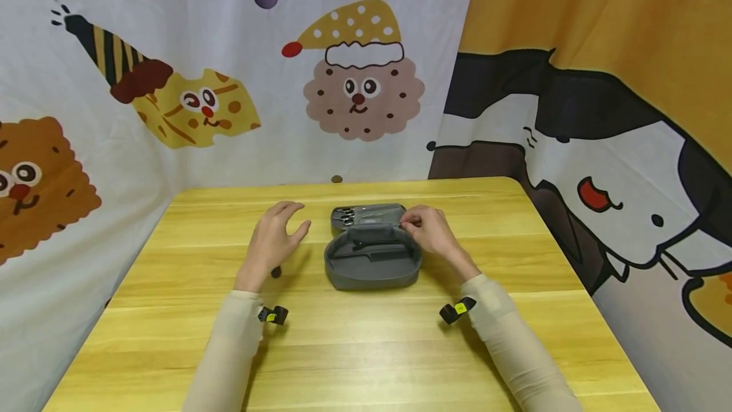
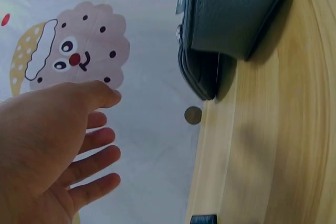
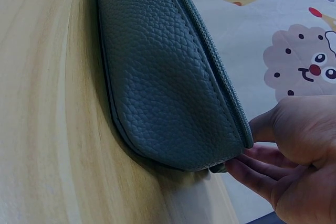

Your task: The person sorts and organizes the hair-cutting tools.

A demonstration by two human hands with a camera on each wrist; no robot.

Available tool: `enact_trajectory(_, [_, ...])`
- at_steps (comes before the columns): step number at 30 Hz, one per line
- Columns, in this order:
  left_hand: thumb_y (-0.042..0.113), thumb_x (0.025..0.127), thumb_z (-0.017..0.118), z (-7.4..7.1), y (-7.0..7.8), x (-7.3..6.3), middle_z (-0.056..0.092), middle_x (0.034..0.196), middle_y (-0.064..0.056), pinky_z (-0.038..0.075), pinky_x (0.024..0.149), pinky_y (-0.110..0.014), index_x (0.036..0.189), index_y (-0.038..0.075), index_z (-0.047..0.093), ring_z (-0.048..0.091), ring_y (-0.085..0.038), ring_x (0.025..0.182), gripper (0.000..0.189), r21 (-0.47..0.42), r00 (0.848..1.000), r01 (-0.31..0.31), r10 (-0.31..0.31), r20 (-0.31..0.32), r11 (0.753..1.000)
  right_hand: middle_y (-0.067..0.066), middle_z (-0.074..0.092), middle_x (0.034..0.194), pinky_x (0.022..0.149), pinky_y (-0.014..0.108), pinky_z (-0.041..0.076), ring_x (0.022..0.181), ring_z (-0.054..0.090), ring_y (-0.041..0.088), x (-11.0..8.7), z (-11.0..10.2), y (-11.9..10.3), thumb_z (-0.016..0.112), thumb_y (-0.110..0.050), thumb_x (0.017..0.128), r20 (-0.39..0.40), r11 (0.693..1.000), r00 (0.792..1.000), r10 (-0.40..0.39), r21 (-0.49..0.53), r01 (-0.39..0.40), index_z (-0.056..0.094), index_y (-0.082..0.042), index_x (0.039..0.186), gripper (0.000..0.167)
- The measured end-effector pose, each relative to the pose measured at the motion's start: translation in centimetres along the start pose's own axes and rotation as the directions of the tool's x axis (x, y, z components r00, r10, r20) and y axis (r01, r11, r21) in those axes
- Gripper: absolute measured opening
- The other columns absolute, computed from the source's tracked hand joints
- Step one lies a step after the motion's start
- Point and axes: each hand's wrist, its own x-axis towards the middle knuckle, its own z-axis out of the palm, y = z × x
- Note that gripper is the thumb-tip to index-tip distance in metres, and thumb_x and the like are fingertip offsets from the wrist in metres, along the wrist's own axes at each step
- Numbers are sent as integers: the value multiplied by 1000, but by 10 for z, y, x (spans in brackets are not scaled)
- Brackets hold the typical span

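A grey zip case (image 1: 373, 275) with a pebbled leather look lies unfolded on the table, its lid (image 1: 337, 226) laid back. Small scissors (image 1: 346, 216) and thin metal tools sit in the lid. Dark long items (image 1: 380, 252) lie in the base. At the right end of the fold, my right hand (image 1: 427, 227) pinches the case's corner by the zipper end (image 3: 247, 137); part of the fingers is hidden behind it. My left hand (image 1: 273, 240) hovers left of the case, fingers spread and thumb apart, holding nothing.
On the wooden table (image 1: 366, 348) a small black object (image 1: 276, 271) lies beside my left wrist. A white cartoon-print curtain (image 1: 229, 18) hangs behind the table, and a yellow and black one (image 1: 600, 11) hangs on the right.
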Motion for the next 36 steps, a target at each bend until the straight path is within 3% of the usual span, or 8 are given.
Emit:
enact_trajectory(10, [22, 104, 84, -17, -22, -14, 68, 148, -33, 61, 109, -69, 146, -7, 69, 69, -55, 134, 53, 68, 987, 96, -104, 126, 993, 13, 84, 114, 89, 50, 70, 99, 83, 29, 1, -2, -2, 78, -7, 107, 1, 1000, 1000, -15, -15, 15, 88, -7, 107, 10])
enact_trajectory(15, [23, 106, 81, -23, -31, -22, 66, 149, -35, 60, 108, -70, 150, -8, 66, 68, -57, 133, 56, 91, 971, 147, -161, 175, 985, 13, 84, 114, 89, 51, 70, 99, 83, 29, 1, -3, -2, 77, -8, 107, 2, 1000, 1000, -18, -16, 18, 88, -7, 109, 10])
enact_trajectory(21, [27, 106, 81, -26, -38, -28, 65, 149, -38, 58, 113, -71, 151, -10, 63, 66, -59, 135, 61, 131, 942, 214, -240, 236, 968, 13, 84, 115, 90, 51, 70, 100, 83, 29, 1, -3, -1, 78, -8, 107, 2, 1000, 1000, -4, -14, 4, 88, -8, 108, 10])
enact_trajectory(27, [31, 107, 80, -23, -42, -32, 65, 147, -40, 60, 107, -72, 150, -12, 62, 69, -59, 127, 64, 171, 911, 273, -312, 270, 947, 13, 84, 115, 90, 50, 71, 101, 83, 30, 0, -2, -1, 77, -8, 107, 13, 1000, 1000, 5, -5, -5, 88, -8, 109, 11])
enact_trajectory(33, [35, 107, 80, -17, -44, -33, 71, 133, -38, 64, 98, -67, 141, -14, 66, 74, -53, 111, 62, 213, 869, 340, -392, 301, 916, 14, 84, 115, 90, 51, 71, 101, 83, 31, 0, -1, 0, 77, -7, 107, 16, 1000, 1000, 5, -2, -5, 87, -7, 110, 11])
enact_trajectory(36, [34, 106, 81, -16, -44, -32, 73, 116, -32, 65, 83, -57, 128, -14, 72, 73, -42, 95, 53, 227, 846, 362, -420, 327, 904, 14, 84, 115, 90, 51, 71, 101, 84, 31, 0, 0, 0, 77, -7, 107, 13, 1000, 1000, 0, -7, 0, 87, -7, 109, 11])
